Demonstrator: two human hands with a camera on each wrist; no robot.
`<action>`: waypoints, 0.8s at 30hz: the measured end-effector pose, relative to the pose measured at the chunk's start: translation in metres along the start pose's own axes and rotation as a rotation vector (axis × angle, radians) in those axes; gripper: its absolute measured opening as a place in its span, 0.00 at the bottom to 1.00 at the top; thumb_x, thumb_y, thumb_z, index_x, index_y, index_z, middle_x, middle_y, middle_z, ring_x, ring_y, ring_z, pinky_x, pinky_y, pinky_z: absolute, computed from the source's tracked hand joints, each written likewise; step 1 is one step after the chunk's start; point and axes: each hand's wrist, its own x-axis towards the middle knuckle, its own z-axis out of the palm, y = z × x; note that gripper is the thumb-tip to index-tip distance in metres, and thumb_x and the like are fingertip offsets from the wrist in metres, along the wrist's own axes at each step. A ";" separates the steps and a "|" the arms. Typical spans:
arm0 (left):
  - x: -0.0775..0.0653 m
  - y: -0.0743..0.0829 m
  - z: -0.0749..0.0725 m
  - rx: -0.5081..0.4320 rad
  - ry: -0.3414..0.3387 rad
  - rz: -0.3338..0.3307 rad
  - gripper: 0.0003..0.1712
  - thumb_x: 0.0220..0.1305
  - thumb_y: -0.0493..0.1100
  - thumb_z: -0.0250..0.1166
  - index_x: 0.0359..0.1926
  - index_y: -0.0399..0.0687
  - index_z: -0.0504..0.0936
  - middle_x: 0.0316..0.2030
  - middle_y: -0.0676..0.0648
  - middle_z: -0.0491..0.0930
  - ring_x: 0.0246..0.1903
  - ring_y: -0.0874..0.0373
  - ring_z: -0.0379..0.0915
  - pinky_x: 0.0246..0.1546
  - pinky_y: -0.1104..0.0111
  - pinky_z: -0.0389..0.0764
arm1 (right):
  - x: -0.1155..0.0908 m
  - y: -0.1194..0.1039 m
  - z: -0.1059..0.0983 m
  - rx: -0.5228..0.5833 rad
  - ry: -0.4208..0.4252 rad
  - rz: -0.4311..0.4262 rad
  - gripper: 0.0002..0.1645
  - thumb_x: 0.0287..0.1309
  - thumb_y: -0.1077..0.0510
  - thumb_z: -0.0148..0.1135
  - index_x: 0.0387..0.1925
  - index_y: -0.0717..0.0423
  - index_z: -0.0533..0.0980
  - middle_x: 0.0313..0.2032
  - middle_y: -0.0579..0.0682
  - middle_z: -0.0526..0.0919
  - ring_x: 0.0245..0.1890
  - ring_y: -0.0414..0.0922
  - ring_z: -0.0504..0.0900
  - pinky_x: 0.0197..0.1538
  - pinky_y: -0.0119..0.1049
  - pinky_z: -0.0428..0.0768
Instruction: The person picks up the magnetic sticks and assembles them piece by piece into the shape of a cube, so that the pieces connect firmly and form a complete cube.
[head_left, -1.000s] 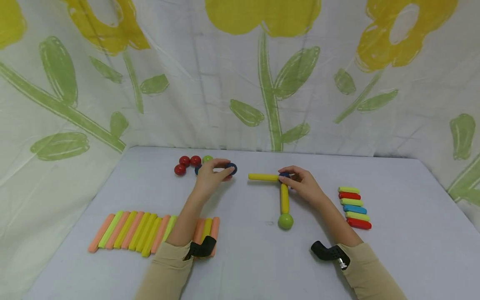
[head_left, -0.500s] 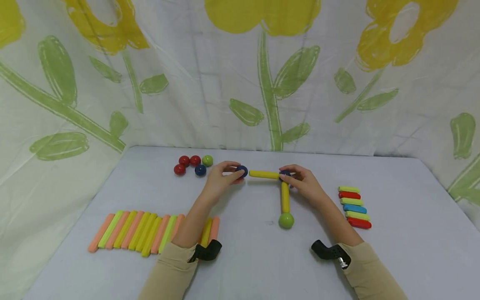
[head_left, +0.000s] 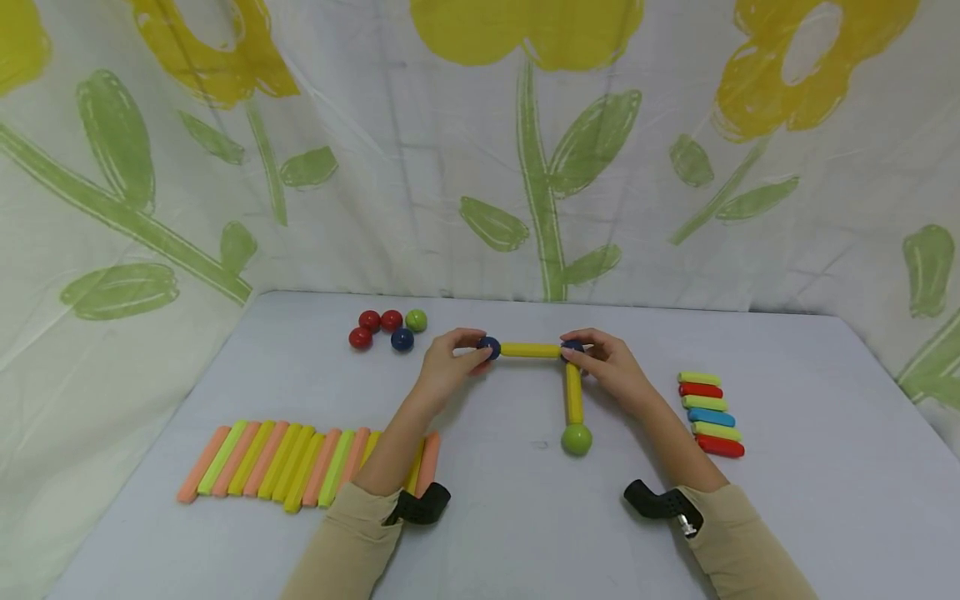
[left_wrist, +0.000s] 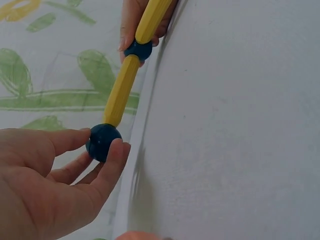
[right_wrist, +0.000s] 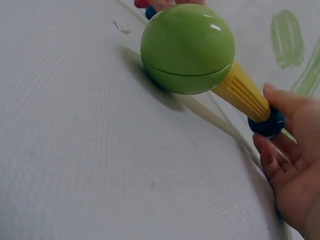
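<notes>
My left hand (head_left: 448, 367) pinches a dark blue ball (left_wrist: 103, 143) between thumb and fingers. A yellow rod (head_left: 529, 350) meets that ball at its left end. At the rod's right end sits a second dark blue ball (right_wrist: 267, 122), which my right hand (head_left: 609, 365) pinches. From this second ball another yellow rod (head_left: 573, 393) runs toward the near side of the table. It ends in a green ball (head_left: 577, 439), seen large in the right wrist view. The joined pieces form a corner shape between the two hands.
Three red balls (head_left: 370, 322), a light green ball (head_left: 416, 320) and a loose blue ball (head_left: 402, 339) lie at the back left. A row of long orange, yellow and green rods (head_left: 300, 462) lies front left, partly behind the left forearm. Several short coloured rods (head_left: 711, 415) are stacked in a column at right.
My left hand has moved right with its blue ball until the ball met the free end of the yellow rod. The right hand has kept its hold, nearly still.
</notes>
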 end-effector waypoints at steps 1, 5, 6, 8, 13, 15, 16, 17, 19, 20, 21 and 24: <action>0.000 -0.001 0.001 0.011 0.002 -0.001 0.23 0.74 0.31 0.65 0.67 0.31 0.77 0.63 0.32 0.78 0.50 0.43 0.86 0.51 0.64 0.88 | 0.000 0.000 0.000 -0.004 0.002 0.001 0.23 0.75 0.56 0.64 0.64 0.66 0.77 0.54 0.60 0.80 0.40 0.41 0.77 0.39 0.29 0.78; 0.000 -0.004 0.002 0.074 0.007 -0.005 0.23 0.74 0.32 0.64 0.67 0.32 0.78 0.66 0.33 0.77 0.50 0.49 0.85 0.50 0.69 0.87 | 0.001 0.003 0.002 -0.029 0.015 -0.003 0.22 0.74 0.57 0.65 0.63 0.66 0.78 0.51 0.59 0.81 0.38 0.41 0.77 0.38 0.28 0.79; 0.000 -0.005 0.002 0.083 0.005 -0.007 0.24 0.74 0.33 0.64 0.68 0.33 0.77 0.67 0.33 0.77 0.49 0.49 0.84 0.50 0.69 0.86 | 0.001 0.003 0.002 -0.037 0.019 -0.004 0.22 0.74 0.57 0.65 0.62 0.65 0.79 0.51 0.59 0.81 0.38 0.41 0.77 0.38 0.28 0.79; 0.000 -0.005 0.002 0.101 -0.001 -0.007 0.25 0.74 0.33 0.64 0.69 0.33 0.76 0.68 0.33 0.76 0.49 0.48 0.84 0.51 0.69 0.85 | 0.001 0.004 0.003 -0.053 0.023 -0.010 0.22 0.74 0.57 0.65 0.62 0.65 0.79 0.50 0.60 0.82 0.38 0.41 0.77 0.37 0.28 0.80; -0.001 -0.005 0.002 0.127 -0.032 0.003 0.26 0.75 0.33 0.62 0.71 0.33 0.74 0.72 0.32 0.72 0.56 0.42 0.82 0.56 0.63 0.84 | 0.002 0.004 0.003 -0.101 0.023 -0.029 0.22 0.74 0.56 0.66 0.63 0.64 0.80 0.50 0.59 0.83 0.37 0.42 0.77 0.35 0.29 0.80; -0.002 -0.004 0.002 0.136 -0.043 0.011 0.27 0.76 0.33 0.61 0.72 0.32 0.73 0.73 0.32 0.70 0.61 0.40 0.80 0.59 0.59 0.84 | 0.002 0.003 0.003 -0.125 0.023 -0.035 0.22 0.73 0.55 0.66 0.63 0.63 0.80 0.50 0.59 0.83 0.38 0.43 0.77 0.35 0.29 0.80; -0.002 -0.004 0.002 0.136 -0.045 0.011 0.27 0.76 0.33 0.61 0.72 0.33 0.73 0.73 0.32 0.70 0.64 0.39 0.78 0.61 0.58 0.83 | 0.001 0.004 0.003 -0.141 0.024 -0.035 0.22 0.73 0.55 0.66 0.62 0.62 0.80 0.50 0.59 0.83 0.38 0.44 0.77 0.34 0.29 0.80; -0.002 -0.003 0.002 0.138 -0.047 0.013 0.27 0.76 0.33 0.61 0.72 0.33 0.73 0.73 0.32 0.70 0.65 0.39 0.77 0.61 0.57 0.83 | 0.001 0.004 0.003 -0.153 0.025 -0.035 0.22 0.73 0.55 0.66 0.62 0.62 0.81 0.50 0.59 0.83 0.38 0.45 0.77 0.34 0.30 0.79; -0.003 -0.002 0.002 0.144 -0.045 0.008 0.26 0.77 0.34 0.61 0.72 0.34 0.73 0.74 0.33 0.69 0.66 0.39 0.76 0.63 0.56 0.82 | 0.001 0.004 0.003 -0.179 0.030 -0.038 0.22 0.73 0.54 0.67 0.61 0.61 0.81 0.49 0.59 0.84 0.38 0.46 0.77 0.34 0.30 0.78; -0.003 -0.002 0.002 0.146 -0.044 0.005 0.26 0.77 0.35 0.61 0.72 0.34 0.73 0.74 0.34 0.69 0.66 0.39 0.76 0.63 0.55 0.82 | 0.000 0.004 0.003 -0.192 0.034 -0.042 0.22 0.73 0.54 0.67 0.61 0.61 0.82 0.49 0.58 0.84 0.38 0.46 0.77 0.33 0.30 0.78; -0.003 -0.002 0.002 0.148 -0.042 0.002 0.26 0.77 0.36 0.61 0.73 0.35 0.73 0.74 0.34 0.69 0.66 0.39 0.76 0.63 0.55 0.82 | 0.000 0.004 0.003 -0.202 0.037 -0.046 0.21 0.73 0.54 0.67 0.61 0.61 0.82 0.49 0.58 0.84 0.38 0.46 0.77 0.33 0.30 0.77; -0.004 -0.001 0.001 0.150 -0.038 -0.004 0.26 0.78 0.37 0.61 0.73 0.36 0.74 0.74 0.35 0.69 0.64 0.40 0.78 0.63 0.54 0.81 | 0.000 0.005 0.004 -0.218 0.044 -0.053 0.21 0.72 0.54 0.68 0.60 0.61 0.82 0.48 0.58 0.85 0.37 0.46 0.78 0.33 0.30 0.76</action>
